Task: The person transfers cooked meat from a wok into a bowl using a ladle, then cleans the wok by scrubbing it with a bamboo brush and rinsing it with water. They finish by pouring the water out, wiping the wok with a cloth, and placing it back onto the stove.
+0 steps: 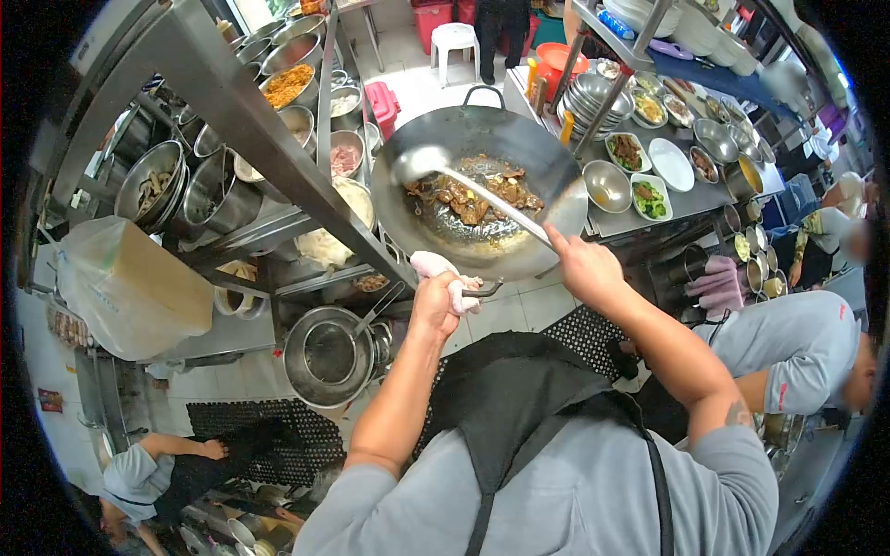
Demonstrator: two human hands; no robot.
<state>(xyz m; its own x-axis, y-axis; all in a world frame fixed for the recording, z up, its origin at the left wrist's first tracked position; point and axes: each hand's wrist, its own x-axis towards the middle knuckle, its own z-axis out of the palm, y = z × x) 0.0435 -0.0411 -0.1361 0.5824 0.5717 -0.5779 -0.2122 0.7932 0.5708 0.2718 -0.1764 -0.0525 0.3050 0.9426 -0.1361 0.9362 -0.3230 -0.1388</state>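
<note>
A large dark wok (pixel 417 125) is held in front of me, with glossy brown sliced meat (pixel 473 199) and sauce in its middle. My left hand (pixel 436 304) is closed on a pink-white cloth (pixel 433 265) at the wok's near side; a dark bent metal end (pixel 487 290), seemingly the near handle, sticks out past the fingers. In my right hand (pixel 589 269) is the long handle of a metal ladle (pixel 501 206), its index finger stretched along it. The ladle's round bowl lies over the left part of the wok, above the food.
A steel shelf post (pixel 269 157) slants close by on the left, among bowls of ingredients. Below it sits a pot with a strainer (pixel 324 352). Plated dishes and a steel bowl (pixel 607 185) stand on the right counter. Co-workers are at right (pixel 788 343) and lower left (pixel 139 477).
</note>
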